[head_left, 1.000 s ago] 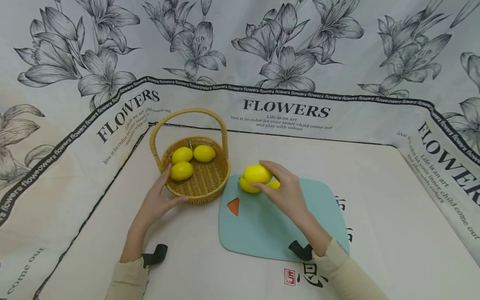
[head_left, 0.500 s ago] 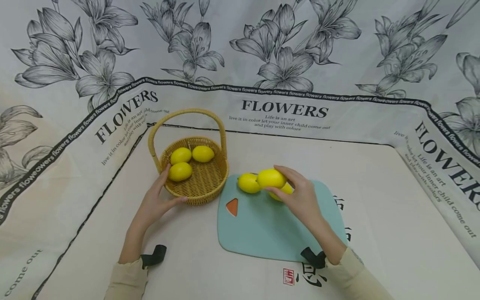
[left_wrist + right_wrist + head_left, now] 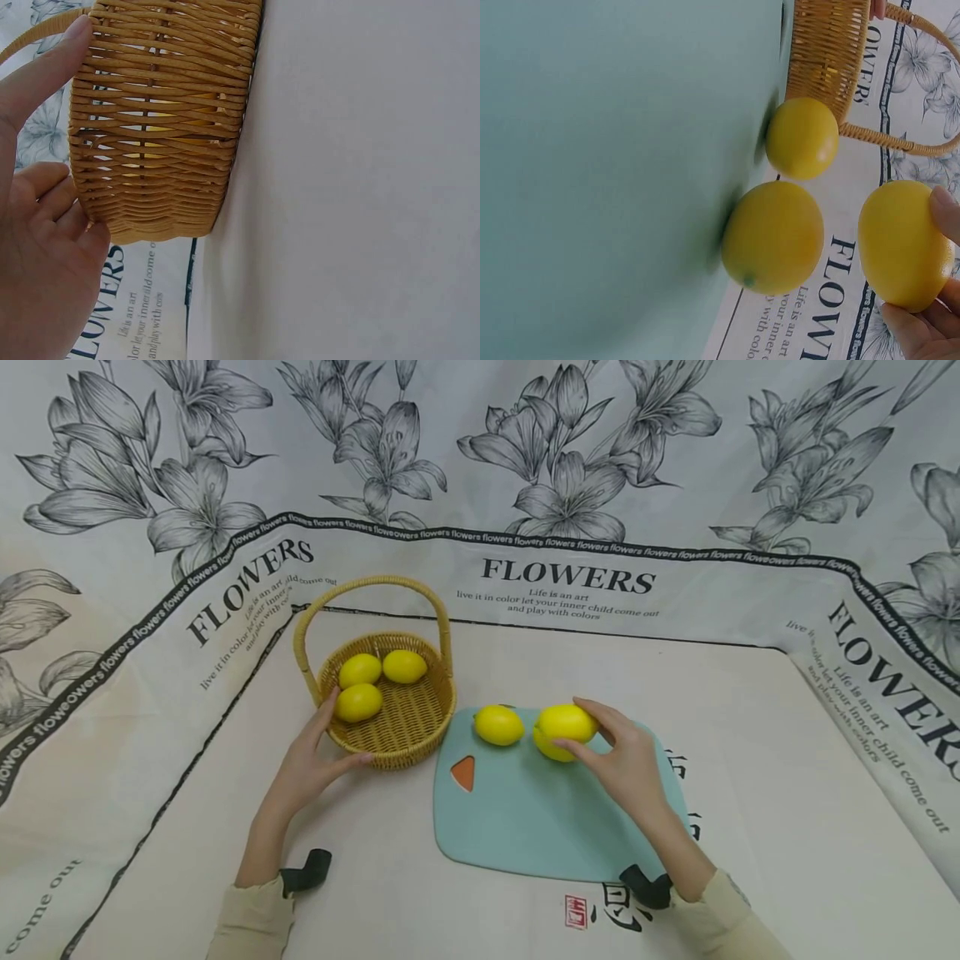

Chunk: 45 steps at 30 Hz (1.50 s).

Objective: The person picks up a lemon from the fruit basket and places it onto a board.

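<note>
My right hand point(image 3: 628, 768) pinches a lemon point(image 3: 567, 722) between thumb and fingers. In the right wrist view this held lemon point(image 3: 901, 247) is clear of the board, above a second lemon point(image 3: 776, 238) that it partly covers in the head view. A third lemon point(image 3: 498, 725) lies on the board to the left. My left hand point(image 3: 303, 768) holds the wicker basket point(image 3: 435, 735), thumb at its front and fingers at its left side. Inside the basket are three lemons point(image 3: 360, 702). The left wrist view shows the thumb and fingers against the basket's woven wall point(image 3: 165, 120).
A light blue cutting board point(image 3: 517, 827) lies right of the basket, with an orange-edged triangular hole point(image 3: 463, 773) at its left. The basket's tall handle point(image 3: 375, 582) arches upward. A flower-printed cloth point(image 3: 570, 581) rises behind the white table surface point(image 3: 375, 877).
My right hand has moved to the right with its lemon, from over the left lemon on the board to over the right one. My left hand stays at the basket.
</note>
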Available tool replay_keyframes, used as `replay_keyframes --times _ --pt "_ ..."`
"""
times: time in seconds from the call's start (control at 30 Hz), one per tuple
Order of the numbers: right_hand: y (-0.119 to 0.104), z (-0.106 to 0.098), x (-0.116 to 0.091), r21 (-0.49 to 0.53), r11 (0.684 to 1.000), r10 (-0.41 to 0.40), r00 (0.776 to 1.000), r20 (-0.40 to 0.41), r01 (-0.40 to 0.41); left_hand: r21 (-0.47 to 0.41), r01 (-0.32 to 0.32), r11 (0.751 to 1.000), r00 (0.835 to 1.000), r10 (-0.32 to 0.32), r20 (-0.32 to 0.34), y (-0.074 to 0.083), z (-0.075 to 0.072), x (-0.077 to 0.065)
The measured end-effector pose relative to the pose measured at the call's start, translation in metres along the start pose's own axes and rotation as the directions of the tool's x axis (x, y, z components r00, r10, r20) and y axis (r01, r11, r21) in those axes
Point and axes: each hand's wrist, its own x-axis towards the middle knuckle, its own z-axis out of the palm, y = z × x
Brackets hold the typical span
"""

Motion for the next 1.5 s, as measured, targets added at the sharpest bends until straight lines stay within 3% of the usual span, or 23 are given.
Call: replay_keyframes --times 0.8,0.87,1.07,1.13,1.33,1.5 --pt "0.035 -0.037 -0.024 -0.138 0.983 0.116 0.992 -0.052 -0.122 -0.014 -0.026 1.0 1.0 0.026 -0.013 -0.002 0.0 0.001" --pt "0.042 -0.039 -0.026 -0.135 0.982 0.124 0.991 -0.05 -0.13 -0.016 -0.027 1.0 1.0 0.027 -0.012 -0.001 0.0 0.001" --pt "0.102 -0.033 -0.035 -0.18 0.974 0.132 0.991 -0.04 -0.137 -0.012 -0.033 0.999 0.999 0.033 -0.014 -0.002 0.0 0.001" --pt "0.111 -0.033 -0.036 -0.197 0.969 0.144 0.989 -0.027 -0.147 -0.011 -0.033 0.999 0.999 0.033 -0.017 -0.003 0.001 0.002" --pt "0.081 -0.04 -0.031 -0.128 0.967 0.228 0.972 0.059 -0.219 -0.01 -0.034 0.999 0.999 0.034 -0.013 -0.002 0.001 0.001" --pt "0.062 -0.041 -0.025 -0.131 0.956 0.279 0.952 0.125 -0.263 -0.011 -0.033 0.999 0.999 0.033 -0.012 -0.002 0.001 0.002"
